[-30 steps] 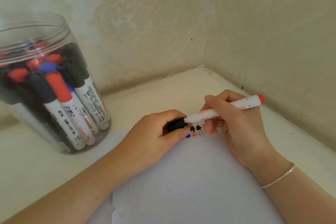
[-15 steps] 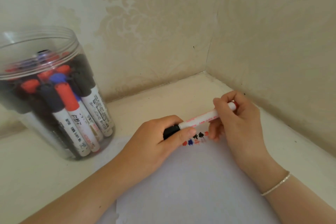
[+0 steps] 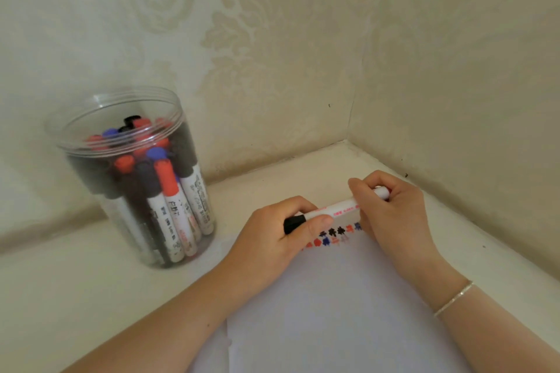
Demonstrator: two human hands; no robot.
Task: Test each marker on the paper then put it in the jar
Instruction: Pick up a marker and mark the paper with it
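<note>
Both hands hold one marker (image 3: 336,209) level just above the paper's (image 3: 333,312) test marks, left hand (image 3: 272,236) pinching its black cap, right hand (image 3: 391,215) wrapped round the barrel, likely capping it for the jar (image 3: 133,179) beyond the left hand

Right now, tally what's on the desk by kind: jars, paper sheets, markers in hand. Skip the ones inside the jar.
Jar: 1, clear, open top, full of markers too crowded to count.
Paper: 1 sheet, test marks along its far edge.
Marker in hand: 1, black cap on, gripped by left hand and right hand.
Total: 3
</note>
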